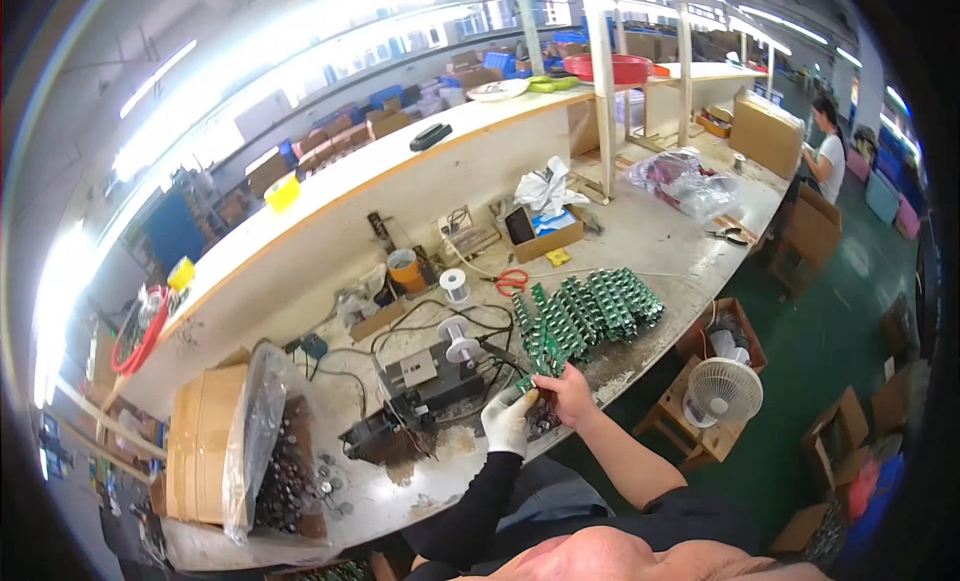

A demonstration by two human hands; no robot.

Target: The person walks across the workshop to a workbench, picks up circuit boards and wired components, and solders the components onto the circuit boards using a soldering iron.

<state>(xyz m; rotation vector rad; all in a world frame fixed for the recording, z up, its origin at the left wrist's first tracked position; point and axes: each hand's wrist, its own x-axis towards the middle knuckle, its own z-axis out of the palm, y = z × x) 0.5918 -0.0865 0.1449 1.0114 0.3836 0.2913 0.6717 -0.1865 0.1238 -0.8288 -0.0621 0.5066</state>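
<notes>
My left hand [507, 421], in a white glove, is closed on a small green circuit board [525, 384] at the bench's near edge. My bare right hand [570, 395] pinches the same board from the other side. Just beyond my hands, a pile of green circuit board strips [600, 306] with many small parts lies in rows. Left of my hands stands a dark soldering machine [430, 381] with a grey box on top. A white spool [458, 341] is mounted beside it, and another wire spool [454, 286] stands farther back.
A cardboard box [205, 446] with a plastic bag and small dark round parts sits at the left. Red scissors [512, 282], an open carton [545, 241] and pliers [728, 238] lie farther back. A white fan [724, 392] stands right of the bench; a person [826, 151] sits far right.
</notes>
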